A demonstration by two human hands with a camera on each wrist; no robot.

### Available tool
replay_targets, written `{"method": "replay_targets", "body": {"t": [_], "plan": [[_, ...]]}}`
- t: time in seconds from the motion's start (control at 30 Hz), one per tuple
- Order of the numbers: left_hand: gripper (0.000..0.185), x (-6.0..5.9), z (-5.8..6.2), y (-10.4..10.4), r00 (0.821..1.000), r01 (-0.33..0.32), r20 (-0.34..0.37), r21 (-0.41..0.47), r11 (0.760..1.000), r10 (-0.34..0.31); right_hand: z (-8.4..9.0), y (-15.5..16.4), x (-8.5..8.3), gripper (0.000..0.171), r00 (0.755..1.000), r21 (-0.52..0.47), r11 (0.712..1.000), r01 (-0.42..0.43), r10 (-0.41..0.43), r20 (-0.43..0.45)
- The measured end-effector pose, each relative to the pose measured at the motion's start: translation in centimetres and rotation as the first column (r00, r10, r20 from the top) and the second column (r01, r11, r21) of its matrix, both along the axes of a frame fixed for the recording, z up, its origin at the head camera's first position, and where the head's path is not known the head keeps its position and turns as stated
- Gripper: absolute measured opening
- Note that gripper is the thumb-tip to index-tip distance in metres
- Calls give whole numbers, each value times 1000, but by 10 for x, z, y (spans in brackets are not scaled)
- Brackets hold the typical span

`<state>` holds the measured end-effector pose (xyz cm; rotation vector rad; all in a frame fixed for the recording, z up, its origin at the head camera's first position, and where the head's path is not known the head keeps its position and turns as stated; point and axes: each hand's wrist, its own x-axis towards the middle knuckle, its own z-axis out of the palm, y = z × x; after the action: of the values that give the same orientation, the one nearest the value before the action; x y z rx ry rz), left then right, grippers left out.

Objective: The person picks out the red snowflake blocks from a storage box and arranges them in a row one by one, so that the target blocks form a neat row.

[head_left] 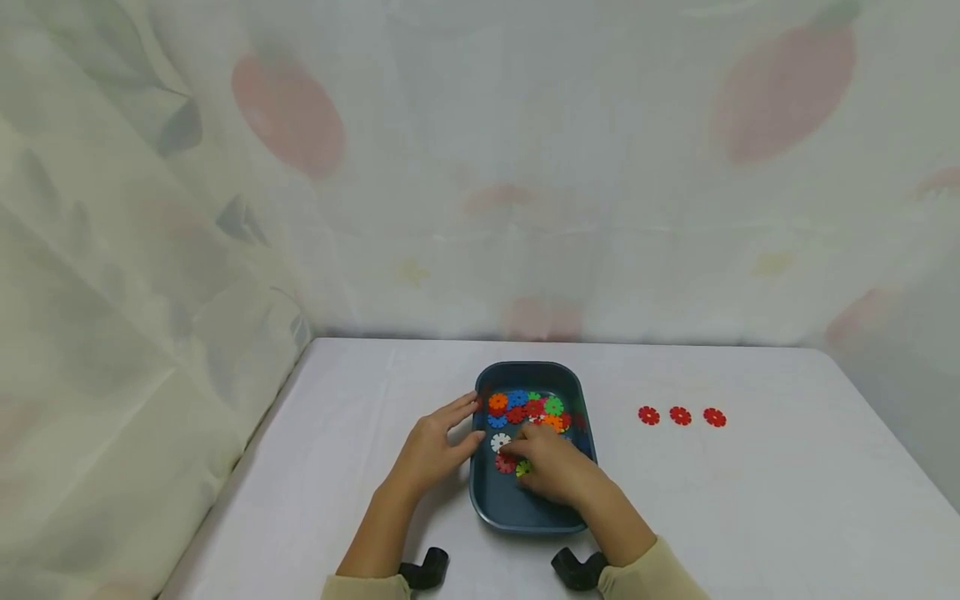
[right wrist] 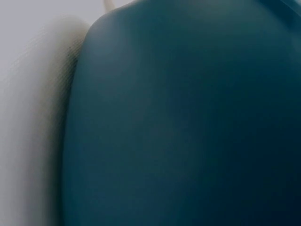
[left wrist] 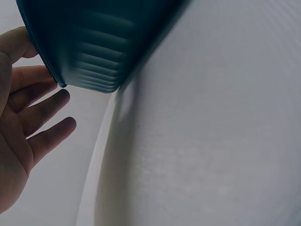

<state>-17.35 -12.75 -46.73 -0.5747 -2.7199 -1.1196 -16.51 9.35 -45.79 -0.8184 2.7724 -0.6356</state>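
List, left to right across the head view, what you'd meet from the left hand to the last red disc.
left hand → tray → left red disc → middle red disc → right red disc

White table [head_left: 795, 492] has rounded far corners, pale curtain [head_left: 600, 150] with faded red strawberry prints [head_left: 288, 117] behind it, creased cream drape [head_left: 105, 350] with grey-green patches along its left side.

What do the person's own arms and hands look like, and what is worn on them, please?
The left hand and right hand are bare, without gloves. The left sleeve and right sleeve are plain pale beige. A bent, black, tube-like piece shows beside each cuff; its fastening is hidden.
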Motion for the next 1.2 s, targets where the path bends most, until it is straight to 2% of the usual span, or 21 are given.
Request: {"method": "replay_targets", "body": {"t": [0.13, 0.37, 0.5, 0.83, 1.0, 1.1, 1.2], "plan": [[48, 1, 0, 0, 1000, -12, -10, -4, 1000, 12, -1, -2, 2, 46, 1000, 48, 999, -7, 7, 17], [47, 2, 1, -1, 999, -52, -16, -4, 999, 52, -1, -5, 2, 35, 1000, 22, 1000, -6, 6, 21], [46, 3, 1, -3, 999, -52, -12, -8, 999, 52, -1, -5, 2, 34, 999, 12, 1000, -23, 22, 24], [46, 1, -2, -5, 999, -34, -38, 9, 999, 35, -2, -6, 2, 14, 998, -7, 999, -43, 43, 38], [47, 2, -2, -5, 999, -38, -18, 0, 999, 38, -1, -6, 2, 24, 995, -28, 999, -42, 44, 85], [47, 1, -1, -5, 999, -39, -9, -5, 999, 39, 0, -6, 2, 34, 986, -46, 996, -79, 84, 141], [46, 1, -1, -4, 999, -36, -16, -4, 999, 36, 0, -6, 2, 37, 971, -63, 991, -122, 132, 198]]}}
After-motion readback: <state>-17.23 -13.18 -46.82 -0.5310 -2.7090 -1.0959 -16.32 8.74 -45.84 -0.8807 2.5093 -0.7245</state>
